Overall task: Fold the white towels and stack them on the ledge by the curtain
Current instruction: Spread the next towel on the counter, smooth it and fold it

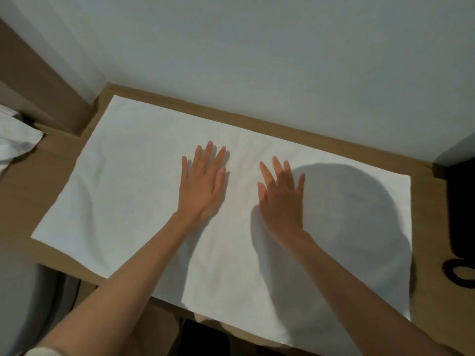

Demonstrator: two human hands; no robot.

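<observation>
A white towel lies spread flat across the brown desk, its long side running left to right. My left hand rests flat on the towel's middle with straight, spread fingers. Just to the right, my right hand presses the towel the same way, palm down. A shadow covers the towel's right part. More white towel cloth lies crumpled at the far left edge of the view.
A white wall rises directly behind the desk. A dark object stands at the right edge with a black loop in front of it. A pale rounded shape sits at the lower left.
</observation>
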